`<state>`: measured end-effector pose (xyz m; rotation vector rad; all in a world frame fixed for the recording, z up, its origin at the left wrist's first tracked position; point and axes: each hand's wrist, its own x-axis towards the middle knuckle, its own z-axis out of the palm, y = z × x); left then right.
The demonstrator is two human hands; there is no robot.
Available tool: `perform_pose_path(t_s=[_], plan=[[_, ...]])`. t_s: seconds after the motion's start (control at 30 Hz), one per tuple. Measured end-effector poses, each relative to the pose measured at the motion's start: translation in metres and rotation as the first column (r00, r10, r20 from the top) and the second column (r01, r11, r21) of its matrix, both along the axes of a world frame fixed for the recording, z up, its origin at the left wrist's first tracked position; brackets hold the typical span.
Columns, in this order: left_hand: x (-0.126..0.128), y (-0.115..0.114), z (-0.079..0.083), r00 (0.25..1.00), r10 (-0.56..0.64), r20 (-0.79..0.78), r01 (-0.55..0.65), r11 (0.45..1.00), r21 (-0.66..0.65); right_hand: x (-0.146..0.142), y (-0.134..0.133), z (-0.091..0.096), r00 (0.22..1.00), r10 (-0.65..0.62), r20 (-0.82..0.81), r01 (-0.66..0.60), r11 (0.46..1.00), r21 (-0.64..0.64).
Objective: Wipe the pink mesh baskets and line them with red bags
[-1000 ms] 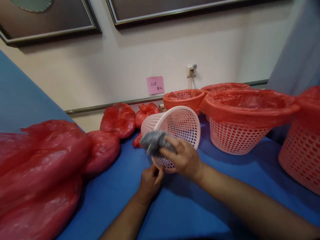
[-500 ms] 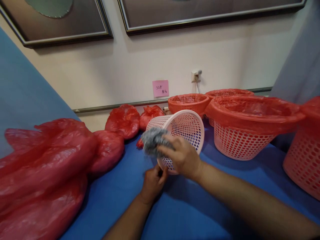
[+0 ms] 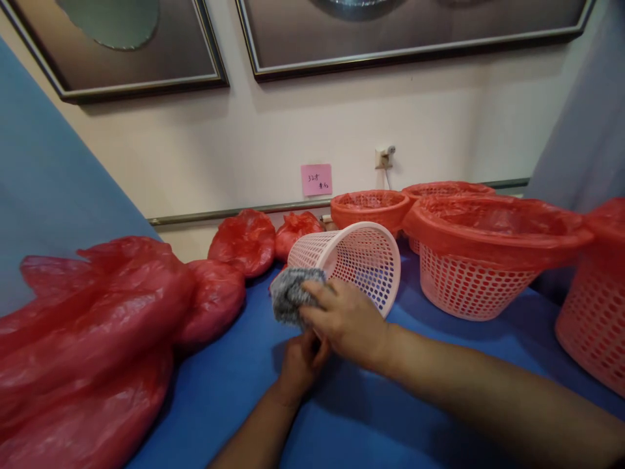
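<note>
A pink perforated plastic basket (image 3: 359, 260) lies on its side on the blue table (image 3: 371, 417), its mouth facing right and toward me. My right hand (image 3: 344, 319) is closed on a grey cloth (image 3: 289, 296) and presses it against the basket's outer wall near its base. My left hand (image 3: 300, 365) sits under the right one, fingers curled against the basket's lower edge; most of its fingers are hidden.
Red plastic bags (image 3: 92, 339) are heaped at the left, with more red bags (image 3: 244, 241) by the wall. Upright baskets lined with red bags (image 3: 483, 247) stand at the right and back (image 3: 368, 205). A pink note (image 3: 316, 179) is stuck to the wall.
The right hand has slid the grey cloth down and to the left along the basket's side. The left hand has stayed at the basket's lower edge.
</note>
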<state>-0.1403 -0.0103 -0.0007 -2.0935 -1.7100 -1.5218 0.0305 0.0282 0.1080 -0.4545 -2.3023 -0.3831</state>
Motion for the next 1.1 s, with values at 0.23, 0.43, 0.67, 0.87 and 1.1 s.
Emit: perform_pose_path(t_s=[0.23,0.43,0.67,0.87,1.1], plan=[[0.0,0.001,-0.001,0.997,-0.077,-0.008,0.075,0.988,-0.138,0.045,0.102,0.047,0.803,-0.461,-0.377,0.322,0.869,-0.376],[-0.003,0.002,-0.001,0.997,-0.072,-0.004,0.07,0.983,-0.171,0.018,0.055,0.019,0.96,-0.11,-0.259,0.105,0.994,-0.032],[-0.004,0.003,-0.004,0.997,-0.072,0.009,0.073,0.977,-0.203,0.035,0.098,0.028,0.851,-0.345,-0.396,0.214,0.917,-0.337],[-0.003,0.004,-0.004,0.997,-0.079,0.024,0.082,0.977,-0.196,0.083,0.14,-0.007,0.669,-0.716,-0.201,0.388,0.567,-0.727],[-0.006,0.004,-0.004,0.996,-0.069,0.052,0.078,0.977,-0.199,0.085,0.141,-0.023,0.758,-0.553,-0.347,0.273,0.751,-0.601]])
